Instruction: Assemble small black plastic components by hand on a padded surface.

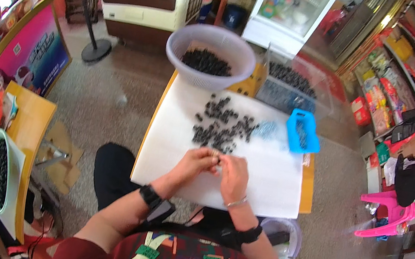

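Observation:
My left hand (197,163) and my right hand (234,179) meet over the near part of a white sheet (269,189) on the table. Both are closed, fingertips pinched together around a small black piece (218,160), mostly hidden by the fingers. Just beyond them, many similar loose black pieces (213,133) lie scattered on the sheet. To their right is a thin spread of tiny bluish-silver parts (269,130), too small to name. A blue plastic tray (313,144) at the sheet's right edge holds more tiny parts.
A pale purple colander (206,79) and a clear bin (285,99), both with black pieces, stand at the table's far side. On a side table (34,114) at left sits a green basin (10,168) of black pieces. A purple bin (295,235) stands below, near right.

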